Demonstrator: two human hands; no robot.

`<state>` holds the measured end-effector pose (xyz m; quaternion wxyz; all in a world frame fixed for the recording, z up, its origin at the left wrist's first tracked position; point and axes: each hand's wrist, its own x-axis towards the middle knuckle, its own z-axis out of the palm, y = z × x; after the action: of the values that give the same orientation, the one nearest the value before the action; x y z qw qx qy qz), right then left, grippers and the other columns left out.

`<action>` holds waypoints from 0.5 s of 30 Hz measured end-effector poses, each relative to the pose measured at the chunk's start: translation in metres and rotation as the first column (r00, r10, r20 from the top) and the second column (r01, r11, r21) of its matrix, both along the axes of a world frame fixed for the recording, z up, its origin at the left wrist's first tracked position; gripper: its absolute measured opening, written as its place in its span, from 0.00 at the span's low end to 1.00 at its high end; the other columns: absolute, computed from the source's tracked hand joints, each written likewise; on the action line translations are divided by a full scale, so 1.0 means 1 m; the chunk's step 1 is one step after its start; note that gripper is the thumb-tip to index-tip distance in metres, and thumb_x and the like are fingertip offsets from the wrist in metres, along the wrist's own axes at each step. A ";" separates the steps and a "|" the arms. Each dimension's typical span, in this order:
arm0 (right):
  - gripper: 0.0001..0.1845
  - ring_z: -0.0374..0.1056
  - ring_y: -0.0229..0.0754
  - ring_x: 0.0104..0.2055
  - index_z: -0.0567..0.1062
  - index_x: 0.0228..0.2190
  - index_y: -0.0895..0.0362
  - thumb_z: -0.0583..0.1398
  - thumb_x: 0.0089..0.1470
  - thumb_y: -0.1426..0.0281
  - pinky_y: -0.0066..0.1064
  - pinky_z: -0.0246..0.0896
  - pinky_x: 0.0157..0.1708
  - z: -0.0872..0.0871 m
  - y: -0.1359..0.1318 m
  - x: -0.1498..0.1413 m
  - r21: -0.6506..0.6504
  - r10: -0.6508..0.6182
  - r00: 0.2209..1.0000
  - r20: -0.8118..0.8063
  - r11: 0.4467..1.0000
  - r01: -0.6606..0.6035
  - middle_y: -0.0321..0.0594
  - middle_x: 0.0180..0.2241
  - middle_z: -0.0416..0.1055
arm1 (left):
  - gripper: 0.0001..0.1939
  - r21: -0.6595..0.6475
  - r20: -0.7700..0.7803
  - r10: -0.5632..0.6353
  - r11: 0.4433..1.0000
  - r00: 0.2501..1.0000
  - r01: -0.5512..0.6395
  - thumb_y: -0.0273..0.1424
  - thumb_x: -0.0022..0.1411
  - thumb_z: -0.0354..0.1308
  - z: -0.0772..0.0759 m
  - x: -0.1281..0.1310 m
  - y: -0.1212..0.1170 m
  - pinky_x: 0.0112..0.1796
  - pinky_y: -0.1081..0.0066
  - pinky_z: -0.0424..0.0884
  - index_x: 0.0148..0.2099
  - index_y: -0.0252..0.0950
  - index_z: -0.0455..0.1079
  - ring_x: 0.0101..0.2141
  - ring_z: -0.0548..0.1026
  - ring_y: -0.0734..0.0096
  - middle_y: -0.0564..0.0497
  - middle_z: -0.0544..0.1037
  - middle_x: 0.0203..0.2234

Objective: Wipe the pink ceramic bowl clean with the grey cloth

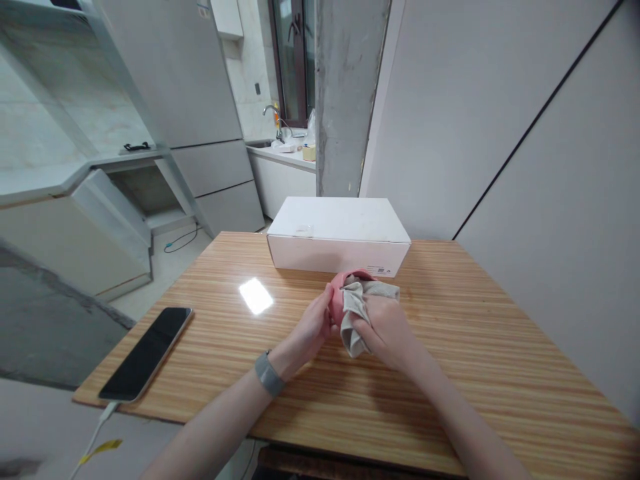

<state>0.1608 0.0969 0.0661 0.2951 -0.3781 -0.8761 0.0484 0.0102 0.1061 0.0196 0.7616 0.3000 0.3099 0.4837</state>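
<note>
Above the middle of the wooden table point(225, 347), my left hand point(316, 319) is closed around the side of a pink bowl point(337, 301). The bowl is tilted, with its opening turned toward the right. A light grey cloth point(354, 319) is bunched in my right hand point(386, 328), partly pushed into the bowl's opening and partly hanging below it. The cloth and my right hand hide most of the bowl's inside. My left fingertips are largely hidden behind the bowl.
A white box point(340, 250) stands behind my hands at the table's far edge. On the left lies a dark-screened phone point(147, 353) with a white cable point(95, 430) plugged in. A wall point(525, 167) borders the table's right side. A sink counter point(285, 160) is farther back.
</note>
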 end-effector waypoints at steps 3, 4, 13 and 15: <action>0.17 0.65 0.44 0.29 0.70 0.25 0.57 0.47 0.61 0.68 0.36 0.53 0.33 0.001 -0.003 0.000 0.003 0.041 0.993 0.110 0.999 -0.041 0.44 0.27 0.73 | 0.31 -0.063 -0.108 -0.013 0.998 0.994 0.007 0.55 0.61 0.50 -0.001 -0.005 0.004 0.27 0.74 0.67 0.53 0.35 0.73 0.31 0.76 0.68 0.44 0.81 0.39; 0.16 0.65 0.45 0.30 0.70 0.25 0.57 0.48 0.60 0.68 0.36 0.53 0.33 0.001 -0.004 -0.001 0.004 0.024 0.993 0.118 1.000 -0.024 0.44 0.28 0.74 | 0.32 -0.070 -0.107 -0.033 0.997 0.994 0.025 0.55 0.61 0.49 0.000 -0.005 0.004 0.28 0.74 0.67 0.53 0.35 0.73 0.32 0.77 0.67 0.44 0.81 0.40; 0.18 0.63 0.43 0.25 0.67 0.22 0.55 0.46 0.61 0.68 0.35 0.49 0.29 -0.002 -0.005 -0.002 -0.035 -0.208 0.968 -0.139 0.978 0.205 0.40 0.22 0.70 | 0.21 0.113 0.087 -0.180 0.979 0.980 0.169 0.40 0.63 0.58 0.014 0.005 -0.006 0.52 0.69 0.64 0.55 0.35 0.71 0.53 0.70 0.62 0.45 0.75 0.51; 0.17 0.62 0.43 0.25 0.67 0.23 0.55 0.46 0.61 0.68 0.35 0.49 0.28 -0.002 -0.006 -0.002 -0.035 -0.197 0.969 -0.147 0.980 0.194 0.40 0.22 0.70 | 0.21 0.110 0.097 -0.139 0.986 0.986 0.129 0.38 0.60 0.62 0.012 0.005 -0.008 0.52 0.69 0.63 0.53 0.33 0.73 0.53 0.70 0.60 0.44 0.76 0.50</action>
<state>0.1589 0.0912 0.0645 0.3594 -0.4608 -0.8095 0.0564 0.0147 0.0984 0.0321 0.7910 0.3336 0.2235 0.4616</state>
